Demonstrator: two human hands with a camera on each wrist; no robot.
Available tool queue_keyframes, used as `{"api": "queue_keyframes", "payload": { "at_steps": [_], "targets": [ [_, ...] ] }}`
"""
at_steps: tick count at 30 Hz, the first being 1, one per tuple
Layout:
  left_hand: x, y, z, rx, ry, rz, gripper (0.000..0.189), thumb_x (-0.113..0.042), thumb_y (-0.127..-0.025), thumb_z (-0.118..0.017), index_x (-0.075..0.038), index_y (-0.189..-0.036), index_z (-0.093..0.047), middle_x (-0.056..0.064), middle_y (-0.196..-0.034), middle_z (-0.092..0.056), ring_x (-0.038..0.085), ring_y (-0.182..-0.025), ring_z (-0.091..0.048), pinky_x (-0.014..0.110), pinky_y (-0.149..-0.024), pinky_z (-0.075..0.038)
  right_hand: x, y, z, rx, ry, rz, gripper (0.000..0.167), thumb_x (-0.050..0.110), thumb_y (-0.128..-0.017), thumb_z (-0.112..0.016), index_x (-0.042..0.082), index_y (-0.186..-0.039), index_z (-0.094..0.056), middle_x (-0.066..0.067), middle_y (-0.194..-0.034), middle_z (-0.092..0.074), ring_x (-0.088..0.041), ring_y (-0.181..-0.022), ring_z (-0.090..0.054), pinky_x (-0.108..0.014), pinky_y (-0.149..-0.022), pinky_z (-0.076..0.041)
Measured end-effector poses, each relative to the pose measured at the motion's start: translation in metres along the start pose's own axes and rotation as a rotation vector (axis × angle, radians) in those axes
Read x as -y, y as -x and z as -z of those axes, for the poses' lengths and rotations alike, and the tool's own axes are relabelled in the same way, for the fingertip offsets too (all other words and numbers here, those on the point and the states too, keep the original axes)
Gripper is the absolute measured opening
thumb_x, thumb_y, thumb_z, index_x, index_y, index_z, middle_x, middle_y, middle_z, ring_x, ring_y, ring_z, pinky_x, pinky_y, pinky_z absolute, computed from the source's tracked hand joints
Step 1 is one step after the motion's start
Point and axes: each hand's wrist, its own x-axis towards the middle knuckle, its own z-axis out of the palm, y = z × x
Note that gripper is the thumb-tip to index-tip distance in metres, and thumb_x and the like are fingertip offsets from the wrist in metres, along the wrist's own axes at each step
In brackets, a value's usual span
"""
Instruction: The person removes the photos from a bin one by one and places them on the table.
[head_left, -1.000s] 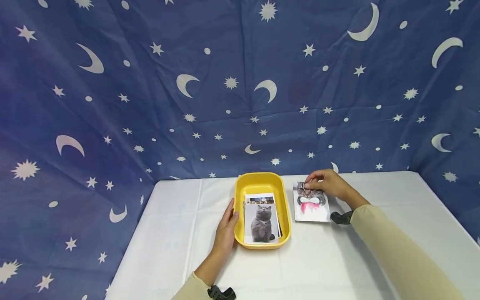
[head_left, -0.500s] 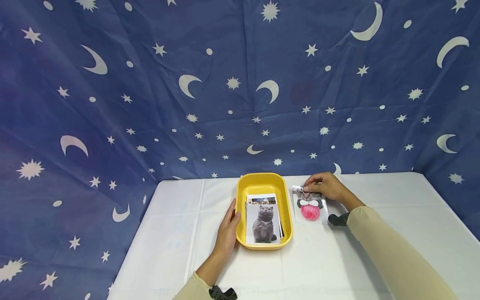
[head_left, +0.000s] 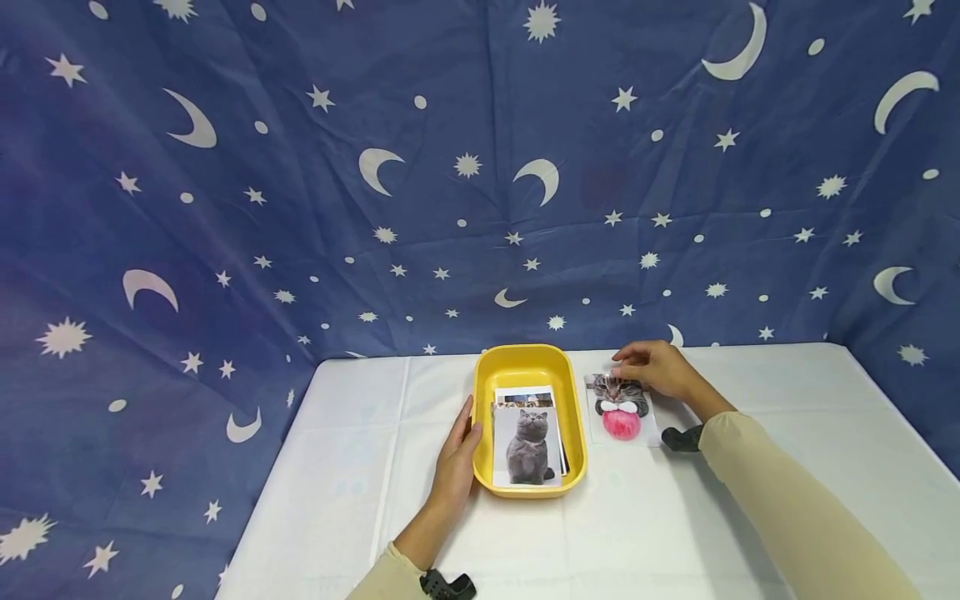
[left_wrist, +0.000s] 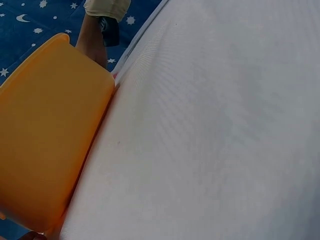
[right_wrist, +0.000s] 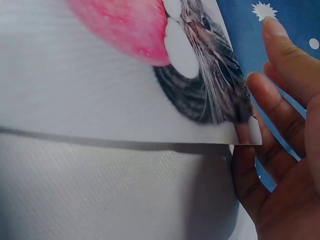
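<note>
A yellow plastic tray [head_left: 522, 367] stands on the white-covered table with several photos in it. The top photo [head_left: 528, 450] shows a sitting grey cat. My left hand [head_left: 452, 467] holds the tray's left side, its thumb at the rim and fingers along the outer wall. Right of the tray is a photo [head_left: 621, 415] of a tabby cat's face with a pink ball shape. My right hand [head_left: 662, 371] is at this photo's far edge. In the right wrist view the thumb [right_wrist: 275, 35] is apart from the photo, and some fingers are behind its edge.
A white cloth [head_left: 345, 475] covers the table. Behind it and along the sides hangs a blue curtain [head_left: 480, 208] with moons and stars. Dark bands [head_left: 447, 586] are on both wrists.
The tabby photo has come down flatter, and its pink shape shows whole. My right fingers have loosened and lifted slightly from its far edge. My left hand stays at the tray.
</note>
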Motion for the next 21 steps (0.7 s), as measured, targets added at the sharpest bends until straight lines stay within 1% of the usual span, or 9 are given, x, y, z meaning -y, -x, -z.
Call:
{"api": "queue_keyframes", "payload": {
  "at_steps": [3,8,13,16,18,21],
  "targets": [
    [0.000,0.000,-0.001,-0.002,0.003,0.006,0.053,-0.026,-0.109,-0.047,-0.035,-0.160,-0.034,-0.004,-0.169,-0.026,0.021,-0.157,-0.021,0.041,-0.127,-0.024,-0.002,0.001,0.002,-0.001,-0.009,-0.003,0.037,0.027,-0.088,-0.082,0.005,-0.116,-0.074,-0.010,-0.097,-0.076,-0.018,-0.077,-0.063,-0.027,-0.056,-0.054],
    [0.000,0.000,-0.001,0.008,-0.010,-0.001,0.054,-0.028,-0.109,-0.047,-0.033,-0.161,-0.032,-0.002,-0.170,-0.025,0.023,-0.157,-0.021,0.043,-0.127,-0.023,-0.004,0.001,0.002,-0.017,-0.020,-0.002,0.039,0.030,-0.087,-0.083,0.003,-0.114,-0.074,-0.010,-0.096,-0.076,-0.017,-0.077,-0.064,-0.027,-0.056,-0.055],
    [0.001,0.002,0.000,0.018,-0.015,-0.001,0.055,-0.028,-0.110,-0.046,-0.030,-0.162,-0.030,0.000,-0.170,-0.024,0.024,-0.157,-0.021,0.044,-0.127,-0.024,-0.005,0.002,0.004,-0.049,-0.006,-0.006,0.037,0.032,-0.088,-0.082,0.005,-0.113,-0.075,-0.009,-0.098,-0.076,-0.013,-0.082,-0.066,-0.024,-0.065,-0.056],
    [0.000,0.002,0.000,0.025,-0.015,-0.001,0.055,-0.028,-0.110,-0.046,-0.031,-0.162,-0.030,-0.001,-0.170,-0.023,0.024,-0.157,-0.020,0.044,-0.127,-0.024,-0.002,0.004,0.008,-0.084,-0.032,-0.003,0.035,0.032,-0.089,-0.081,0.005,-0.111,-0.076,-0.010,-0.100,-0.077,-0.011,-0.084,-0.068,-0.022,-0.069,-0.056],
    [0.000,0.001,0.000,0.018,-0.015,0.006,0.055,-0.029,-0.109,-0.047,-0.032,-0.162,-0.031,-0.003,-0.170,-0.024,0.022,-0.157,-0.020,0.043,-0.127,-0.023,0.002,0.004,0.010,-0.095,-0.059,0.003,0.035,0.031,-0.089,-0.081,0.004,-0.111,-0.076,-0.011,-0.101,-0.077,-0.013,-0.086,-0.069,-0.023,-0.072,-0.056],
    [0.000,0.001,0.001,0.009,-0.018,0.009,0.055,-0.031,-0.109,-0.048,-0.035,-0.161,-0.032,-0.004,-0.170,-0.025,0.022,-0.157,-0.020,0.043,-0.128,-0.023,0.011,0.004,0.010,-0.081,-0.097,0.003,0.038,0.032,-0.089,-0.081,0.003,-0.113,-0.075,-0.011,-0.102,-0.077,-0.022,-0.090,-0.071,-0.030,-0.076,-0.059]
  ]
}}
